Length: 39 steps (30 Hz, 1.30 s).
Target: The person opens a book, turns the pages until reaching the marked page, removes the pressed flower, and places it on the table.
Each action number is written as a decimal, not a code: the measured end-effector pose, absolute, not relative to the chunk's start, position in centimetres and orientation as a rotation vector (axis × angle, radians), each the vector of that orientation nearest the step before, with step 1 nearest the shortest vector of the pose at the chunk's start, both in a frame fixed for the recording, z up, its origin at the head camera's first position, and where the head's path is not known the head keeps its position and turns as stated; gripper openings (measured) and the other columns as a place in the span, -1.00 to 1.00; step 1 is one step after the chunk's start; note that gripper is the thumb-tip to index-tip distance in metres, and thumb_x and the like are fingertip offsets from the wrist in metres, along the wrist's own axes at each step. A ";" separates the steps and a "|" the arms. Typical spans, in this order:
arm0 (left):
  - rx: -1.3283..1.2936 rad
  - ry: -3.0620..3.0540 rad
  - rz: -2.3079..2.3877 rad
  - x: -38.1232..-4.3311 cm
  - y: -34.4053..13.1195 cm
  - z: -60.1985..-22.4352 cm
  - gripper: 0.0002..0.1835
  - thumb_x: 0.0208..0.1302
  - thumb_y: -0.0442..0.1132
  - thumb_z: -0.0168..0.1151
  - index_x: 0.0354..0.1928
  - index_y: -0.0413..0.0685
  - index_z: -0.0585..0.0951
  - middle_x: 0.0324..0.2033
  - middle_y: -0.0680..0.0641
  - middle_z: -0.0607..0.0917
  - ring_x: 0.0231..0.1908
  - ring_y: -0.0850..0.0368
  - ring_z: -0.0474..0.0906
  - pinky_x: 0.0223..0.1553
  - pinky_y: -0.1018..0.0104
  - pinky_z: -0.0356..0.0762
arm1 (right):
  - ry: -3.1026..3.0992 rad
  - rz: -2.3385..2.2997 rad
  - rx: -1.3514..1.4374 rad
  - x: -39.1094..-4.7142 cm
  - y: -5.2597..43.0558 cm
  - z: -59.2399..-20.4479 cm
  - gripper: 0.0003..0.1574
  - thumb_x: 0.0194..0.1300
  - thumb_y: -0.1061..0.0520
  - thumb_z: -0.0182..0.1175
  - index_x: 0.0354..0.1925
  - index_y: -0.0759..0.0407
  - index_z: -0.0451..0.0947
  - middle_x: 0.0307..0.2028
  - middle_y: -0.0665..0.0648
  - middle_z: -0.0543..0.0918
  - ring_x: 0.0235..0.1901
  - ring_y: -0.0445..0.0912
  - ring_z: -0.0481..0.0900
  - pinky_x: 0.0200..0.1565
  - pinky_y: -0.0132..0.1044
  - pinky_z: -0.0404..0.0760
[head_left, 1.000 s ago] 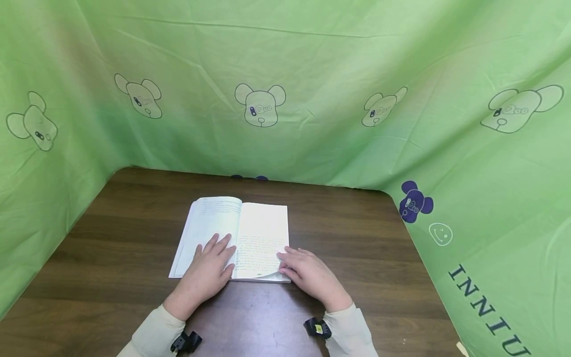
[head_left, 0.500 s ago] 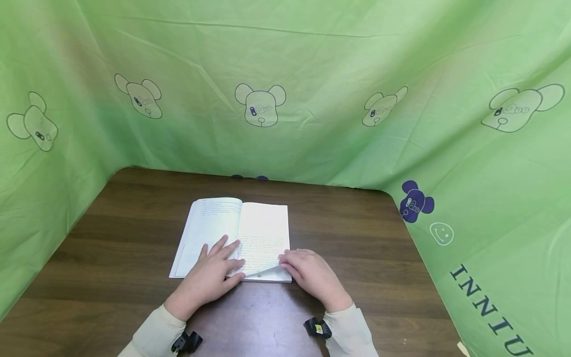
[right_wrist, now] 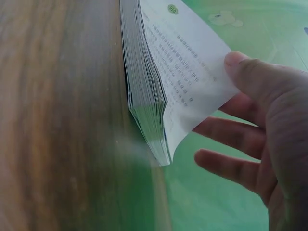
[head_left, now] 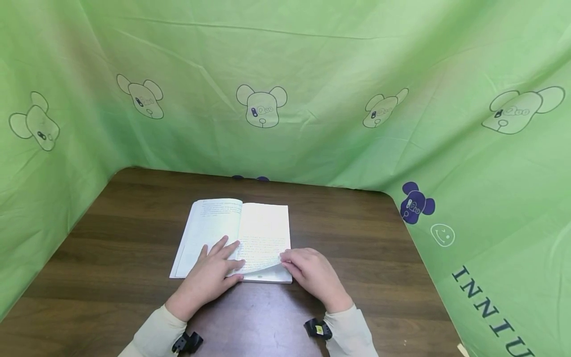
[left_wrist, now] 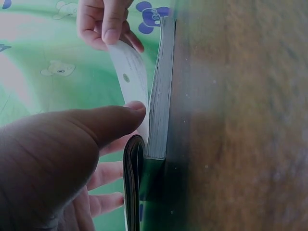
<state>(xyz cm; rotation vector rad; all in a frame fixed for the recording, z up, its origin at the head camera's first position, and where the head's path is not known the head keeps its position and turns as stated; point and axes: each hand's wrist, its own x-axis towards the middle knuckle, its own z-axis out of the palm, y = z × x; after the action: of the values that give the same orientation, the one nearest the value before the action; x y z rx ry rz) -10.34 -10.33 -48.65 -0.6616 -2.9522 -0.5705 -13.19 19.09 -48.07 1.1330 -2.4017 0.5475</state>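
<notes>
An open book (head_left: 263, 220) lies on the brown table, its left page printed at the top and its right page on the lower half. My left hand (head_left: 209, 277) rests with spread fingers across the lower left page and the spine. Between thumb and fingers, my right hand (head_left: 312, 272) pinches the lower right corner of a page (right_wrist: 192, 62), which curves up off the thick stack beneath. In the left wrist view, the lifted page (left_wrist: 129, 72) bends away from the page block (left_wrist: 161, 96), near my left thumb.
A dark wood-grain table (head_left: 134, 223) surrounds the book. Green cloth (head_left: 312, 59) printed with bear heads hangs behind and at both sides. Each wrist bears a small black camera (head_left: 187, 342) on a strap. A pale object (head_left: 462, 349) shows at the lower right edge.
My left hand has shifted right, its thumb and fingers now reaching over the spine. The right hand has raised the page corner higher and curls it leftward.
</notes>
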 end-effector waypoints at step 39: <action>-0.595 -2.757 -0.557 -10.9 -10.7 -49.1 0.08 0.20 -0.08 0.46 0.62 -0.14 0.04 0.54 -0.22 0.24 0.51 -0.21 0.20 0.37 -0.26 0.33 | -2.861 0.580 1.053 -13.0 19.5 -49.1 -0.44 0.32 -0.10 0.39 0.21 0.09 0.65 0.43 0.08 0.48 0.48 0.06 0.33 0.49 0.18 0.17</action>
<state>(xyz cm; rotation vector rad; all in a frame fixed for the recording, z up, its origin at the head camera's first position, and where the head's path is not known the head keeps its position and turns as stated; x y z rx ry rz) -10.92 -10.70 -49.13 -0.5948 -2.7570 -0.5566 -12.99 19.52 -49.15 1.0531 -2.8614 0.5804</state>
